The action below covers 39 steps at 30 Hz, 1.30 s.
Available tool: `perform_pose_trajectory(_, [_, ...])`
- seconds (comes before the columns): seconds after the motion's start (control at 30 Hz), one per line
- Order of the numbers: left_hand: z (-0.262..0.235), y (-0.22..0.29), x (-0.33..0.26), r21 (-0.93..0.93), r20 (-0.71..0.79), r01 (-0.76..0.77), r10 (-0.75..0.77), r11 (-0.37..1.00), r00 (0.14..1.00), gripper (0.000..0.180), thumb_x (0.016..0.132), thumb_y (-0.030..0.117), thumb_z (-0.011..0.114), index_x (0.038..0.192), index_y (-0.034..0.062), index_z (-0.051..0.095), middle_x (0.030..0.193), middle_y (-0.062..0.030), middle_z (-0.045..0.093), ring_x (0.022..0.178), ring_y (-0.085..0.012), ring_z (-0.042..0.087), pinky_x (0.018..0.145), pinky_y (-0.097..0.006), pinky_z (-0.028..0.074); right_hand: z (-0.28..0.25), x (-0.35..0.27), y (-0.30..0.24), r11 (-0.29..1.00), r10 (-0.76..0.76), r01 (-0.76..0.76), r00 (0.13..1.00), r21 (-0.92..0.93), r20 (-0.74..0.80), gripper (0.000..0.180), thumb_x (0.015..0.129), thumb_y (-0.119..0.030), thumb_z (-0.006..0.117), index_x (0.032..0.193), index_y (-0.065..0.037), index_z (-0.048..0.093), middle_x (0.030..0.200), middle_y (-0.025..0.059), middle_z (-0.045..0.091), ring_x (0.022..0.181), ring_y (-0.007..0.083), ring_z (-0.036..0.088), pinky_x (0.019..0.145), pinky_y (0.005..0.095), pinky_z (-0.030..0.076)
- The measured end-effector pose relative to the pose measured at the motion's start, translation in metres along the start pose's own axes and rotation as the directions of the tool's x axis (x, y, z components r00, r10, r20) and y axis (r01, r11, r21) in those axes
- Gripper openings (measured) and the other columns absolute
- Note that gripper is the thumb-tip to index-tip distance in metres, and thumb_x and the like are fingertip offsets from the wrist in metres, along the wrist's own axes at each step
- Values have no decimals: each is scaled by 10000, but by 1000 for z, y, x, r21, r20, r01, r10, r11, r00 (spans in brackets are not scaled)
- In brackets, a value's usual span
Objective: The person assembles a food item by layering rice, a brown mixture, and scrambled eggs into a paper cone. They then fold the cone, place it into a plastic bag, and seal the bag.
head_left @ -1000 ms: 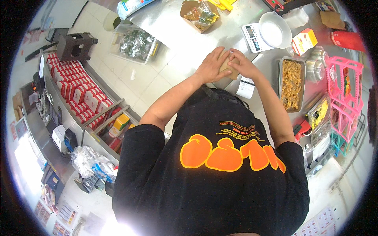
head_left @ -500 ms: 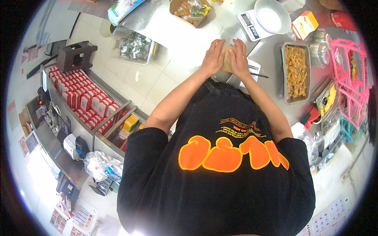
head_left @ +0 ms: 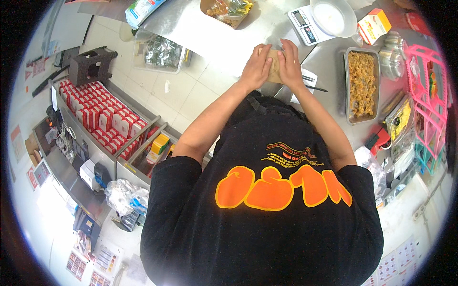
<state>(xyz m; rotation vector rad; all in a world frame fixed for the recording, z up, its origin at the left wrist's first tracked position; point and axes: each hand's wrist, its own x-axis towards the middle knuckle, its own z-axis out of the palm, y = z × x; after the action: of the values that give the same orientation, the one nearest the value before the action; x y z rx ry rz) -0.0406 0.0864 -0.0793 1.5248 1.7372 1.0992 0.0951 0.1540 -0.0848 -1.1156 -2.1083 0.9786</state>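
Observation:
Between my two hands is a small tan-brown paper packet (head_left: 275, 70), close to the front edge of the steel counter. My left hand (head_left: 257, 66) presses along its left side, fingers bent over the far end. On the opposite side, my right hand (head_left: 289, 63) grips it with the thumb on top and fingers pointing away. Its underside and far edge are hidden by my fingers. Just right of my right hand lie a white paper slip (head_left: 309, 77) and a dark pen-like stick (head_left: 316, 88).
Ahead stand an open brown carton of food (head_left: 228, 20) and a digital scale (head_left: 305, 25) bearing a white bowl (head_left: 332, 18). Rightward are a metal tray of brownish-orange food (head_left: 348, 86) and a pink basket (head_left: 425, 50). A tub of packets (head_left: 160, 51) and red-white boxes (head_left: 102, 114) sit left.
Both hands have shifted slightly away from me with the packet between them, and more of its surface shows. The surroundings have shifted a little with the camera.

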Motion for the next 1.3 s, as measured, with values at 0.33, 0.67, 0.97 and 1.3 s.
perform_pose_trajectory(0.33, [-1, 6, 5, -2, -1, 63, -63, 998, 998, 398, 961, 163, 432, 1325, 2, 418, 1260, -253, 433, 1118, -428, 490, 948, -451, 420, 7, 9, 1, 999, 37, -39, 995, -14, -94, 366, 972, -181, 415, 1285, 7, 446, 1295, 228, 445, 1191, 402, 457, 1010, 441, 377])
perform_pose_trajectory(0.67, [-4, 9, 0, 4, 0, 53, -53, 999, 999, 553, 946, 236, 492, 1372, -65, 308, 1336, -306, 375, 1229, -442, 405, 1054, -435, 336, -4, 13, 2, 992, 127, -122, 978, 38, -163, 324, 962, -212, 457, 1184, 17, 519, 1192, 223, 526, 1134, 377, 495, 989, 416, 383])
perform_pose_trajectory(0.97, [-93, -11, -7, -88, -267, 463, -468, 882, 842, 522, 941, 235, 546, 1334, -61, 370, 1312, -242, 451, 1143, -322, 526, 924, -407, 448, -13, 85, -44, 967, 61, -57, 998, 249, -6, 508, 871, -137, 608, 1346, -81, 436, 1246, 148, 550, 1087, 243, 569, 936, 330, 455])
perform_pose_trajectory(1.3, [-112, -52, 69, 281, -166, 13, 35, 960, 985, 648, 876, 190, 615, 1403, -48, 324, 1449, -272, 302, 1335, -408, 324, 1083, -504, 262, 38, 124, -64, 996, -86, 90, 991, -30, 104, 584, 818, -115, 620, 1379, -130, 460, 1346, 157, 493, 1217, 326, 484, 1025, 394, 384])
